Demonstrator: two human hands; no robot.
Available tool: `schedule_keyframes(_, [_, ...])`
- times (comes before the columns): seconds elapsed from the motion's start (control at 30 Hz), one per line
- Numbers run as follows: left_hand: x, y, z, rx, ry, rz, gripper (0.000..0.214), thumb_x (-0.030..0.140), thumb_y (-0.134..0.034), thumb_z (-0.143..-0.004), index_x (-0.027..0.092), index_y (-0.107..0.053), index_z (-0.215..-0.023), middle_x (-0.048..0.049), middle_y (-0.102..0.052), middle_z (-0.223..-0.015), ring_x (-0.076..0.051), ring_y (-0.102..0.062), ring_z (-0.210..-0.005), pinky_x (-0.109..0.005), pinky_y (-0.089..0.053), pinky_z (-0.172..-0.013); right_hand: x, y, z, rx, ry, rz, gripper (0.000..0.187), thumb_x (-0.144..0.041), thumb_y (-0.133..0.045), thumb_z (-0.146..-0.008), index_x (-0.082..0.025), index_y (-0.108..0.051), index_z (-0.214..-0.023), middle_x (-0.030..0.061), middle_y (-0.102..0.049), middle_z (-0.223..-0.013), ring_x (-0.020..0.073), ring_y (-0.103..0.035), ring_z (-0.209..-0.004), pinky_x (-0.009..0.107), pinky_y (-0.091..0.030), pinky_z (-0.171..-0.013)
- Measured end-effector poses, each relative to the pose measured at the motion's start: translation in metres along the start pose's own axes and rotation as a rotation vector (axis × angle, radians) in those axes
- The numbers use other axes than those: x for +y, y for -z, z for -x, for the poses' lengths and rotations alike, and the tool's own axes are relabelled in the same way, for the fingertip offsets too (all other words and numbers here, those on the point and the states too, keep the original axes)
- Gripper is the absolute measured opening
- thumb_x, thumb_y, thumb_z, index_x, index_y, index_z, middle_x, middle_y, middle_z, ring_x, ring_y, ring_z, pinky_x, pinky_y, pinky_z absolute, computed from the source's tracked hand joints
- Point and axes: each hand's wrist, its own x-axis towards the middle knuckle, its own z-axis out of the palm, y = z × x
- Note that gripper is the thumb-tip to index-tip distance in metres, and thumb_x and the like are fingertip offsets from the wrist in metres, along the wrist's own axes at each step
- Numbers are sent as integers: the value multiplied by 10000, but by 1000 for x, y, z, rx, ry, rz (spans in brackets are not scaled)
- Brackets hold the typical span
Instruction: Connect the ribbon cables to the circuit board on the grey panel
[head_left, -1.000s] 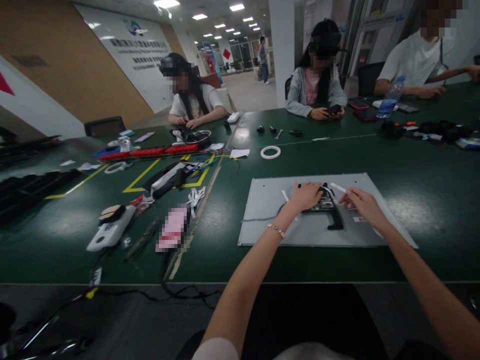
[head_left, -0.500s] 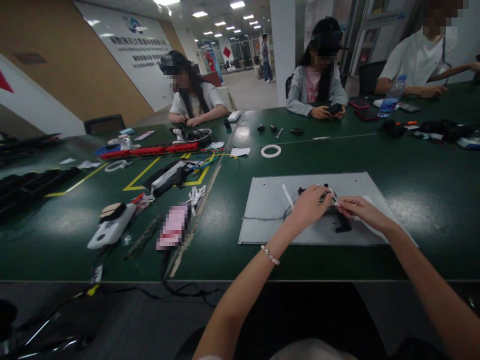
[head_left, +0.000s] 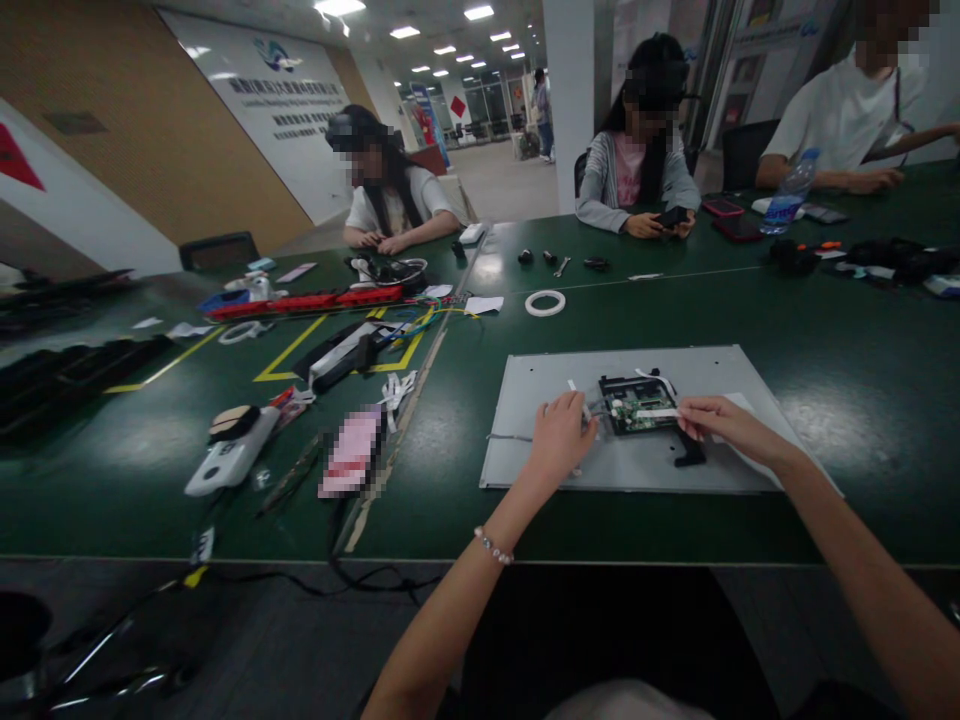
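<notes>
A green circuit board point(head_left: 646, 400) in a black frame lies on the light grey panel point(head_left: 517, 400). My right hand point(head_left: 724, 422) is closed at the board's right edge, pinching a white tape strip point(head_left: 657, 413) that stretches over the board. At the board's left side, my left hand point(head_left: 561, 430) curls closed around the grey cable point(head_left: 510, 437), whose line runs out on both sides of the hand. The exact grip of its fingers is partly hidden. Another white strip point(head_left: 572, 385) sticks up just behind the left hand.
A white tape roll point(head_left: 545, 303) lies beyond the panel. To the left are a pink phone point(head_left: 351, 452), a white device point(head_left: 231, 465) and a black part point(head_left: 337, 360). Co-workers sit across the green table point(head_left: 442, 510); a water bottle point(head_left: 787, 200) stands at the far right.
My left hand has moved left from over the board to the cable, uncovering the board. My right hand has stayed near the board's right edge, with the white strip now visible.
</notes>
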Motion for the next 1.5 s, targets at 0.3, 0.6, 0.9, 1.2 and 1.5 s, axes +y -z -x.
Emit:
schedule_keyframes(0.3, [12, -8, 10, -87, -128, -47, 727, 598, -466, -862, 181, -292, -1432, -155, -272, -1531, -330, -195, -1426, -598, -206, -1109, -2, -7, 0, -52, 42, -44, 333, -465, -515, -906, -156, -607, -824, 37, -579, -779, 140, -521, -735, 271, -402, -717])
schedule_keyframes(0.6, [7, -11, -4, -83, -144, -9, 517, 380, -410, -938, 204, -319, -1415, -98, -318, -1522, -267, -211, -1430, -572, -209, -1122, -8, -17, -5, -15, 99, 17, 362, -473, -457, -930, -171, -646, -872, 55, -628, -915, 175, -564, -875, 288, -419, -773])
schedule_keyframes(0.9, [-13, -6, 2, -23, 7, -1, 469, 328, -345, -964, 164, -343, -1403, -111, -374, -1494, -226, -314, -1392, -502, -259, -1121, -6, -16, -6, -33, 88, 54, 369, -477, -432, -943, -182, -651, -910, 54, -639, -985, 183, -573, -919, 295, -428, -778])
schedule_keyframes(1.2, [-9, -6, 1, -56, -4, -114, 445, 342, -318, -964, 191, -415, -1371, -85, -404, -1479, -241, -298, -1399, -571, -220, -1123, -9, -19, -5, -33, 88, 70, 380, -486, -427, -939, -175, -642, -902, 61, -635, -989, 187, -568, -922, 304, -432, -789])
schedule_keyframes(1.5, [-12, -13, -12, -22, 61, -186, 448, 314, -274, -969, 247, -408, -1391, -50, -380, -1497, -260, -277, -1404, -622, -195, -1109, -6, -17, -6, -58, 111, 73, 379, -497, -436, -923, -177, -639, -897, 61, -640, -982, 193, -572, -914, 314, -436, -797])
